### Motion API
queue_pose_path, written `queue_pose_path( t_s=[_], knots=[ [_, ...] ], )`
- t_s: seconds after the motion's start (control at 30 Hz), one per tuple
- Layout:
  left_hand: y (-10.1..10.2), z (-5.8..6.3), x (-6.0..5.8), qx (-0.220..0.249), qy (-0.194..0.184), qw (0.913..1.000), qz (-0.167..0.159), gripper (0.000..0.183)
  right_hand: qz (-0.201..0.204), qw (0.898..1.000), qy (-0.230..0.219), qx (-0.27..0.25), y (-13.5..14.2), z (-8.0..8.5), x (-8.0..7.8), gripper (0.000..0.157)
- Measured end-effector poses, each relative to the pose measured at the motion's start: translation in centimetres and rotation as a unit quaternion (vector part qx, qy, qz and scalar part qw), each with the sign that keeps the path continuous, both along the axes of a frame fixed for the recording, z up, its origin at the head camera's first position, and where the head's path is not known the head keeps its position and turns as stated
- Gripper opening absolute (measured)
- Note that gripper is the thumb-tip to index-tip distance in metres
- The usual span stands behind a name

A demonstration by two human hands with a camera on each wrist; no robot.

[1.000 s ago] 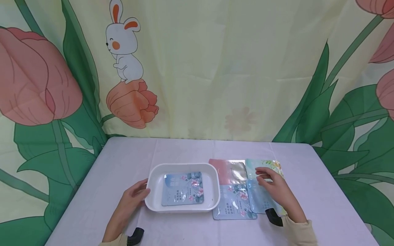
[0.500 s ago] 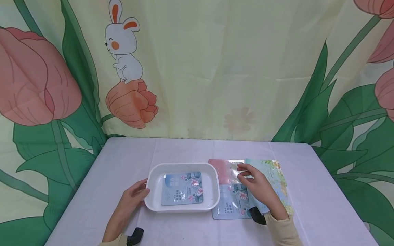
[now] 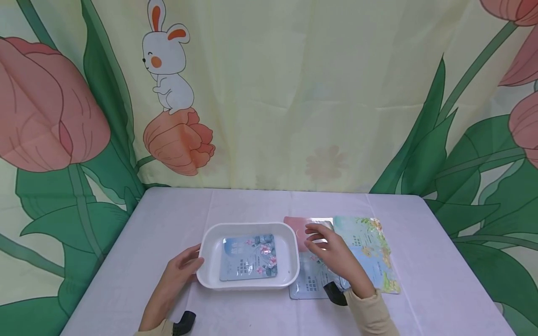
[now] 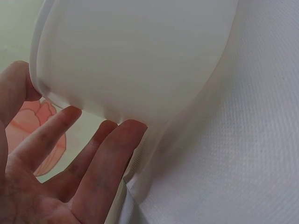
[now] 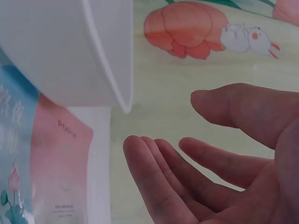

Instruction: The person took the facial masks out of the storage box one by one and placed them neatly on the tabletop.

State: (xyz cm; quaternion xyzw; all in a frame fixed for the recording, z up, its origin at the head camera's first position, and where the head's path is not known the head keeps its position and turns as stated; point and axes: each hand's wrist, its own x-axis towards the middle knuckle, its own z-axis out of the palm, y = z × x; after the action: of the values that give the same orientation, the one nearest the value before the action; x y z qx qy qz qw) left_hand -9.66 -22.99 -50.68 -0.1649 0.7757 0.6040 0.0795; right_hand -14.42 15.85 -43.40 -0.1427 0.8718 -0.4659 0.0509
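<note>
My left hand [image 3: 182, 268] rests at the left end of a white tray [image 3: 203, 280]. In the left wrist view, its thumb touches the rim and its fairly straight fingertips meet the outer wall. Inside the tray lies a blue flowered sachet [image 3: 248, 257]. Bare and loosely bent, my right hand [image 3: 332, 252] hovers over the packets right of the tray, thumb and fingers apart in the right wrist view. It partly hides a pink-and-silver sachet [image 3: 295, 227] and a blue flowered sachet [image 3: 308, 280] below it. Farther right lies a green-and-blue floral packet [image 3: 365, 247].
A white cloth covers the table [image 3: 248, 205]. Behind it hangs a pale yellow curtain [image 3: 269, 93] printed with tulips and a rabbit. Black wrist mounts show at both sleeves. The packets lie side by side against the tray's right end.
My right hand has moved left from over the green-and-blue packet to over the pink and blue sachets, uncovering the packet on the right. The left hand and tray stay in place.
</note>
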Motion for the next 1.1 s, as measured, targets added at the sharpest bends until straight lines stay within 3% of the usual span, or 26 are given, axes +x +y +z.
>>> queue_pose_path(
  t_s=[1.1],
  knots=[
    [0.1,0.2,0.1,-0.007,-0.005,1.0,-0.005,0.065,-0.018,0.999,-0.008,0.036,-6.0,-0.2,0.4,0.041]
  ],
)
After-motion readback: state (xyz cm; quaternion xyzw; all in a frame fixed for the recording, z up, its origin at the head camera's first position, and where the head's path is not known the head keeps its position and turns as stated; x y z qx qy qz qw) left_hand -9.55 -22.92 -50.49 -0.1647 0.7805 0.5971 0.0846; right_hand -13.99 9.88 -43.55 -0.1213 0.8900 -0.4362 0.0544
